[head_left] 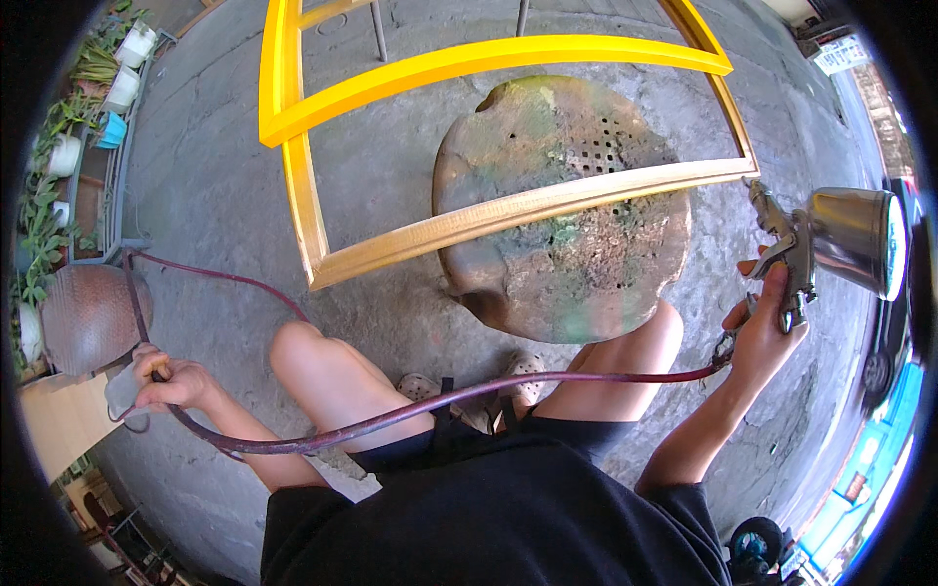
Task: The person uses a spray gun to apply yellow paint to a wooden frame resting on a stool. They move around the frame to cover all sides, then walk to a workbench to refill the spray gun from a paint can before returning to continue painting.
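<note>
A person crouches over a glossy yellow wooden frame (pixel 489 146) laid across a round, paint-crusted perforated stool (pixel 562 210) on rough concrete floor (pixel 215 186). The right hand (pixel 762 327) grips a metal spray gun (pixel 831 239) with shiny cup, off the frame's right corner. The left hand (pixel 166 381) is clenched around a grey rag (pixel 122 391) and the maroon air hose (pixel 391 415) beside a ribbed brown pot (pixel 88 317).

Potted plants (pixel 59 156) on rack at left; round clay pot (pixel 88 317) beside them; concrete floor (pixel 215 186).
</note>
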